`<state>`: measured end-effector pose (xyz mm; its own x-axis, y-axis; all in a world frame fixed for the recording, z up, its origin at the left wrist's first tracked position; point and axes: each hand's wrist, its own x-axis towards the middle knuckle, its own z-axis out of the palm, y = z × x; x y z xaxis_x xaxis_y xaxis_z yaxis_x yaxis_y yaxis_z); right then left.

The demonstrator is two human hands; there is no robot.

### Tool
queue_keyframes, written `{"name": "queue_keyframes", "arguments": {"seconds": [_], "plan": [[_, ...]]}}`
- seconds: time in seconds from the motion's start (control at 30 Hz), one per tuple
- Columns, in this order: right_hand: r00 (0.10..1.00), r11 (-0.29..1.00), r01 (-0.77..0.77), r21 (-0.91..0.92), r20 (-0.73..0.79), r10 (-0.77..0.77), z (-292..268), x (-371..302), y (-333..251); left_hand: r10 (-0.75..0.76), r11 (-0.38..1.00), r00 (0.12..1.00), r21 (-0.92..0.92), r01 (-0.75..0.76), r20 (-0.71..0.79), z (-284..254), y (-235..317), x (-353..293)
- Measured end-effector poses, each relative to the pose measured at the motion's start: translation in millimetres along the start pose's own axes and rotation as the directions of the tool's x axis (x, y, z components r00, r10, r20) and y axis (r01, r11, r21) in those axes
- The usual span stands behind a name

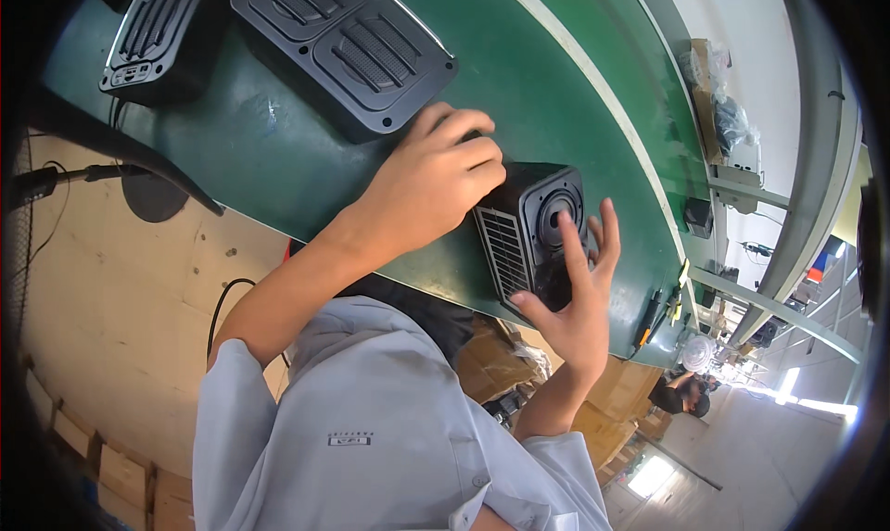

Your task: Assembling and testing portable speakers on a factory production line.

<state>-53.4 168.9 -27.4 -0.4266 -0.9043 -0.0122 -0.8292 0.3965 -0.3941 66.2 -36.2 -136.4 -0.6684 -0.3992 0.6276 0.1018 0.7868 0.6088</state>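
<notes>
A grilled black speaker box (pixel 153 21) stands left of a larger two-grille speaker box (pixel 357 54). The left hand (pixel 434 174) has bent, closely set fingers just left of a small black speaker (pixel 533 233) on the green workbench (pixel 236 174); I cannot tell whether they grip anything. Rightward, the right hand (pixel 577 318) spreads its fingers apart across the small speaker's front.

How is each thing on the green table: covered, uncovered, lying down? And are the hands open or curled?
Small black speaker: on the green table, round cone uncovered.
Left hand: fingers curled, beside the small black speaker; I can't tell whether it's touching.
Right hand: open, fingers spread.
Big black speaker: slatted covers on.
Upper-left speaker: slatted cover on.
Black-and-orange tool: lying down, not held.
</notes>
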Motion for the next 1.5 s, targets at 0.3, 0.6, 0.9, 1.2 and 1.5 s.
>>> {"name": "queue_keyframes", "arguments": {"seconds": [0.3,0.6,0.9,1.2,1.5], "plan": [[0.998,0.999,-0.049,-0.008,-0.047,0.049,16,35,-4,0.113,0.987,0.992,0.122,-0.105,-0.058,8,6,-13],[0.999,0.991,0.017,-0.131,-0.036,-0.022,16,34,1,0.054,0.997,0.995,0.052,-0.050,-0.086,0,3,-13],[0.997,0.990,0.067,-0.123,-0.040,-0.073,16,34,2,-0.115,0.992,0.975,-0.082,0.101,-0.188,10,2,-11],[0.997,0.992,0.059,-0.113,-0.039,-0.063,15,34,2,0.020,0.993,0.993,-0.113,-0.034,-0.118,-15,-5,-9],[0.998,0.997,0.045,-0.060,-0.042,-0.047,15,34,4,0.230,0.973,0.973,0.025,-0.231,0.011,-20,-9,-11]]}}
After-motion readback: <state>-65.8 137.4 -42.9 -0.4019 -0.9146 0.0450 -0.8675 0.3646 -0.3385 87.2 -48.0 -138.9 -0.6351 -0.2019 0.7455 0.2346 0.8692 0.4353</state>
